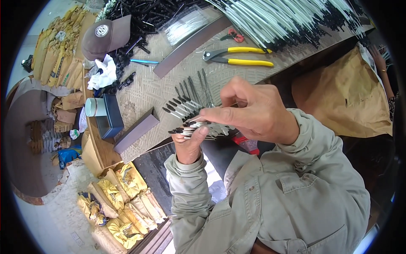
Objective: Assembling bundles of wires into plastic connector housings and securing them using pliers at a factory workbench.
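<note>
My left hand [188, 146] is closed around a bundle of slim white rods with black tips [211, 129], its thumb pressed over them. Several rods of the bundle fan out [186, 98] above the hand, some showing dark shafts. Right over the bundle is my right hand [256, 111], thumb and forefinger pinched together at the rods. Whatever sits in that pinch is too thin to name. Part of the bundle is hidden behind the right fingers.
Yellow-handled cutting pliers [250, 62] and a small red-handled tool [235, 36] lie on the patterned tabletop [139, 89]. More white rods [287, 19] are heaped behind. A cap [105, 36], a dark box [111, 115] and paper-wrapped packets [122, 205] are at left; brown paper [342, 93] at right.
</note>
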The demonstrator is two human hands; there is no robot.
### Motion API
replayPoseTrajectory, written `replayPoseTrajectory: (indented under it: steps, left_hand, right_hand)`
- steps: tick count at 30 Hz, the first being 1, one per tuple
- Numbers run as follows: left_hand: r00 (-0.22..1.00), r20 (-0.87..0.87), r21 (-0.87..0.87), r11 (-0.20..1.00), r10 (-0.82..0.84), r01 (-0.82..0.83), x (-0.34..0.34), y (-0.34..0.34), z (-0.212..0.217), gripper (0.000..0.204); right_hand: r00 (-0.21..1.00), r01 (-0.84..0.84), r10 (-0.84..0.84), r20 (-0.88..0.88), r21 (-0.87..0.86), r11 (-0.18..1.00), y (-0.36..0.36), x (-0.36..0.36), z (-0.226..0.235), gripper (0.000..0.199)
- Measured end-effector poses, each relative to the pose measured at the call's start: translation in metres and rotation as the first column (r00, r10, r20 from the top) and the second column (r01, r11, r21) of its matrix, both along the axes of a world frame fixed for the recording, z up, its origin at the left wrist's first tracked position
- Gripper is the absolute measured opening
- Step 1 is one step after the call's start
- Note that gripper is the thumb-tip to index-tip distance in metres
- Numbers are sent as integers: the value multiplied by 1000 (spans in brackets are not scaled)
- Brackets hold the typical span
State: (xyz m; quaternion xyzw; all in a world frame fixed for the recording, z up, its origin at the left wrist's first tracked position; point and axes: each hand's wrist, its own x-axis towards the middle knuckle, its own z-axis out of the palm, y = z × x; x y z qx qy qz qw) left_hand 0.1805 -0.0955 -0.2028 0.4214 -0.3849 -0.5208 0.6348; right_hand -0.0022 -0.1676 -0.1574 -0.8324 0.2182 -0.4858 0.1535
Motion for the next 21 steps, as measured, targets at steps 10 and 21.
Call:
replayPoseTrajectory:
  steps: [10,21]
  left_hand:
    - [999,-35,29,999,20,-19,0,0,2,22]
    - [1000,-3,-14,1000,11,-11,-3,-5,7,23]
  right_hand:
    - [999,19,-22,-33,-75,997,2,1,4,33]
    - [999,3,-5,-40,-70,998,0,0,8,38]
